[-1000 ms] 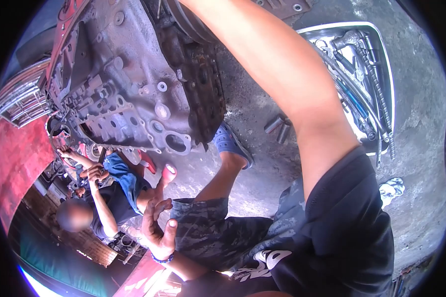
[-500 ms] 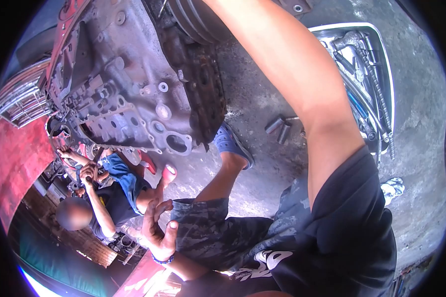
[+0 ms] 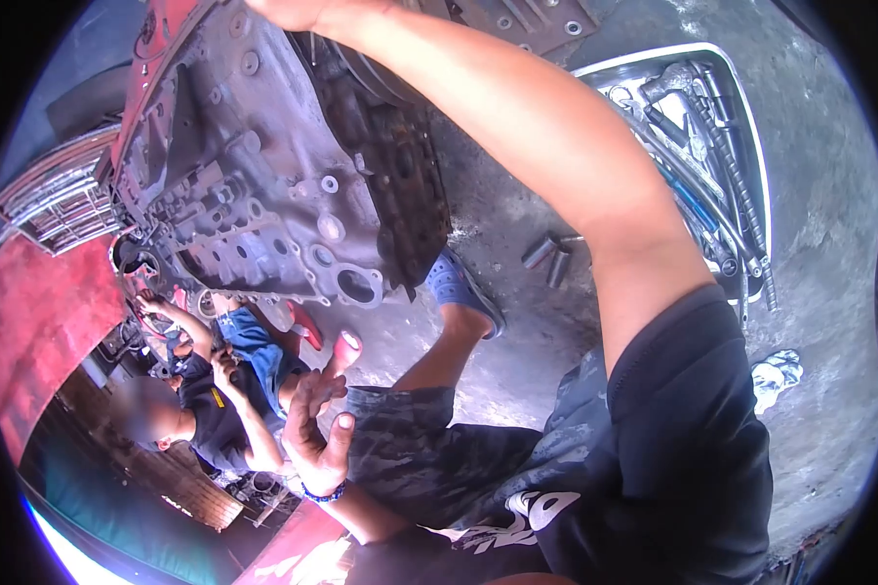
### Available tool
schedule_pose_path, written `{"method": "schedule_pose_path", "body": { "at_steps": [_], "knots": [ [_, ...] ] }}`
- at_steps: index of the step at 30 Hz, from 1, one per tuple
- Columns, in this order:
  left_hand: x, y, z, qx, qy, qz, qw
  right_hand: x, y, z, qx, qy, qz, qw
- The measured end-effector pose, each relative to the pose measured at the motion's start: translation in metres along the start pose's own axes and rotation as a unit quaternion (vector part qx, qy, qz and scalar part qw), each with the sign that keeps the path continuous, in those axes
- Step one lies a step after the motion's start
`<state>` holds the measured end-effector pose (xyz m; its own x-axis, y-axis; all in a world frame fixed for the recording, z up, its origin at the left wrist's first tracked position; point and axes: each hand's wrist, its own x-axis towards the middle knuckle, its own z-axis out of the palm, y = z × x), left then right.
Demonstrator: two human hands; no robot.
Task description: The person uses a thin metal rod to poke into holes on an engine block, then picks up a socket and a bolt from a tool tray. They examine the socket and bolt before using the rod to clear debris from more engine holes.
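My right hand (image 3: pixel 302 12) is at the top edge of the view, over the upper part of a large grey engine block (image 3: pixel 283 146). Its fingers are cut off by the frame, so what they touch is hidden. Just under it, a dark grooved pulley (image 3: pixel 373 68) shows at the block's side. My left hand (image 3: pixel 317 444), with a blue beaded bracelet (image 3: pixel 322 494) at the wrist, hovers in front of my shorts. Its thumb is apart from loosely bent fingers, and nothing shows in it.
A white-rimmed tray (image 3: pixel 763 175) of wrenches and other tools lies on the concrete floor (image 3: pixel 819 292). Two dark metal cylinders (image 3: pixel 548 258) and a crumpled rag (image 3: pixel 777 372) are also there. A co-worker (image 3: pixel 226 409) crouches at lower left beside a red panel (image 3: pixel 44 341).
My right hand has come into view at the top as the forearm swung left across the engine block. The view has shifted slightly. My left hand keeps its pose.
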<state>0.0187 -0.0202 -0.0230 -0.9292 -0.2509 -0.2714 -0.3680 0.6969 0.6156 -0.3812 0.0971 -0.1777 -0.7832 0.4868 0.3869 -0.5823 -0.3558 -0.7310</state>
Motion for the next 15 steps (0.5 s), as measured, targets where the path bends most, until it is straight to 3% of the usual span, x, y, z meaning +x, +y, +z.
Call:
{"method": "schedule_pose_path", "body": {
  "at_steps": [5, 10, 14, 15],
  "knots": [
    [-0.002, 0.015, 0.005, 0.008, 0.030, -0.015, 0.999, 0.001, -0.005, -0.005, 0.042, -0.081, 0.021, 0.996],
    [-0.006, 0.012, 0.001, 0.024, -0.001, 0.016, 1.000, 0.005, 0.000, -0.031, -0.123, -0.084, 0.055, 0.987],
    [-0.009, 0.009, -0.002, 0.045, -0.012, 0.037, 0.998, 0.014, -0.018, -0.054, -0.321, -0.156, 0.089, 0.930],
    [-0.010, 0.009, -0.002, 0.041, -0.011, 0.035, 0.999, 0.020, -0.015, -0.059, -0.351, -0.226, 0.101, 0.903]
  ]
}}
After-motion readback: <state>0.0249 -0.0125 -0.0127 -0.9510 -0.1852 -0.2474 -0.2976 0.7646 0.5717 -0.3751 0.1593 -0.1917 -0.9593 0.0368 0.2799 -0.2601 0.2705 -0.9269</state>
